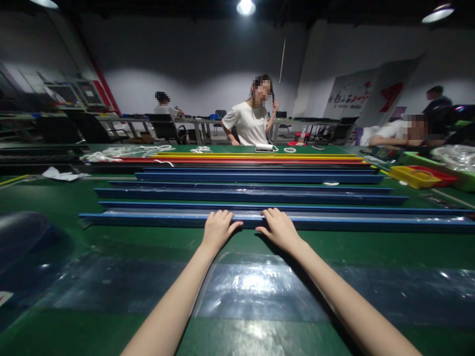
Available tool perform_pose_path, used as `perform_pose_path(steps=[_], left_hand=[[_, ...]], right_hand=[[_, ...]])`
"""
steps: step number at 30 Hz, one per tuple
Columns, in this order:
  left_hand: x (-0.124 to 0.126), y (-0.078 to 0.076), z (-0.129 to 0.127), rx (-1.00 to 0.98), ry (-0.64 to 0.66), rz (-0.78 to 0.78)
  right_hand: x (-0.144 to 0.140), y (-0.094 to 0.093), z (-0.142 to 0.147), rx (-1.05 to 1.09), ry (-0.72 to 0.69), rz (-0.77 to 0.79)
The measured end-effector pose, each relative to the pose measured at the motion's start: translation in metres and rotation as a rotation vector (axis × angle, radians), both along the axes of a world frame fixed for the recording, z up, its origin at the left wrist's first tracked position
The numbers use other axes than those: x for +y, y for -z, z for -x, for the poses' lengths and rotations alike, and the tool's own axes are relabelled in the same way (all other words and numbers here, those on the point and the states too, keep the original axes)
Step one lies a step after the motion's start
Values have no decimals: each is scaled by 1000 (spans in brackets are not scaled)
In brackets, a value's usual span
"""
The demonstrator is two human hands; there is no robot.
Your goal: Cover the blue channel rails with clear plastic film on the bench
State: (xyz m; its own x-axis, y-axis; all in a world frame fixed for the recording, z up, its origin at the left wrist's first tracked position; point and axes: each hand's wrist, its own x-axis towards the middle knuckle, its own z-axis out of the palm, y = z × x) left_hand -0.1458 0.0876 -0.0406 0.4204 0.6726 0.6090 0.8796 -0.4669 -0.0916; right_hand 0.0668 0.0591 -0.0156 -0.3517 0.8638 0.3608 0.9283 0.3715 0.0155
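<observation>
Beyond the hands lie more long blue strips [256, 177] across the green desk [44, 198], and behind them a red strip [241, 161] and a yellow strip [256, 155]. Nearer than the hands, a clear plastic sheet [252, 287] is spread flat. Far to the left of the hands there are white cords [126, 151] and a crumpled white cloth [59, 173]. To the right stand a yellow tray [411, 176] and a green bin [438, 168]. A person in a white shirt [249, 123] stands at the far edge.
</observation>
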Motion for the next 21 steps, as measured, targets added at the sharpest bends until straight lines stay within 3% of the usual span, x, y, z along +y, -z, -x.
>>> perform_pose_path(steps=[12, 21], left_hand=[[-1, -1, 2, -46, 97, 27], [-3, -2, 1, -29, 79, -1]], right_hand=[[2, 3, 15, -52, 93, 40], [-8, 1, -20, -92, 138, 60]])
